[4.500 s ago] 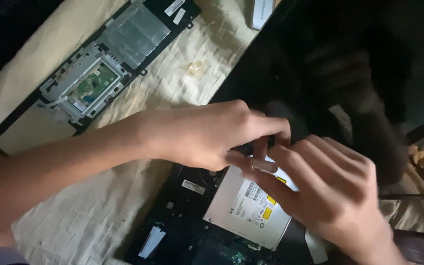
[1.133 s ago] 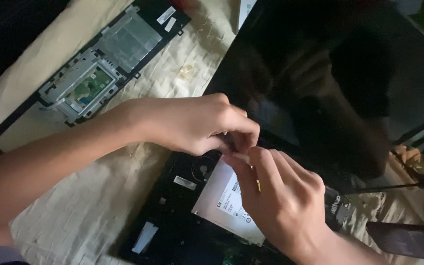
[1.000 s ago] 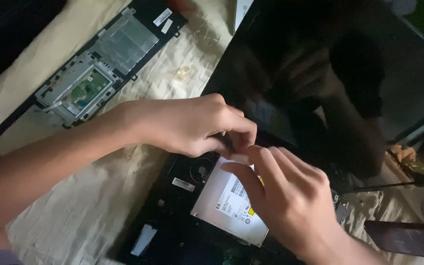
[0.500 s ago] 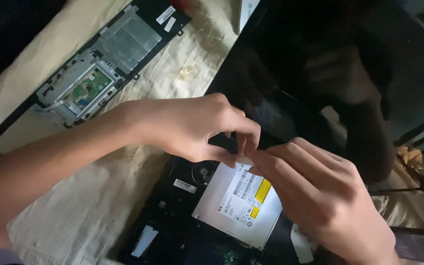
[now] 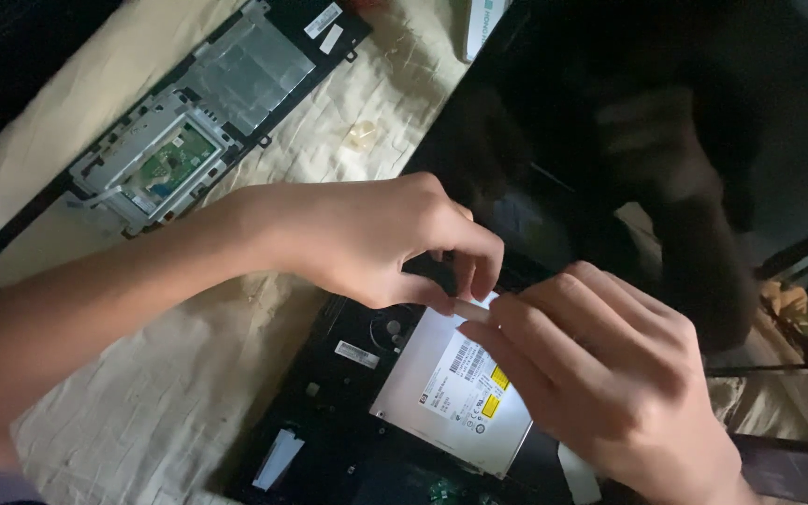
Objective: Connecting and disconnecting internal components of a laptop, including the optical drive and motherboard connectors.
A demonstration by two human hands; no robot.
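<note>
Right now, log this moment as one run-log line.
left hand: pinching small pale part | right hand: touching same part | below: silver optical drive in open laptop base | surface: beige cloth

The silver optical drive point(image 5: 451, 393) lies flat in the black laptop base point(image 5: 348, 374), near the bottom centre, with 2 yellow stickers on its top; its right part is hidden.

Open cloth point(image 5: 156, 402) along table's near-left edge, passable. Blocked toward far-left corner by detached palmrest panel point(image 5: 180, 140). Right half filled by raised dark laptop screen point(image 5: 685, 122) and open laptop base point(image 5: 348, 411).
</note>
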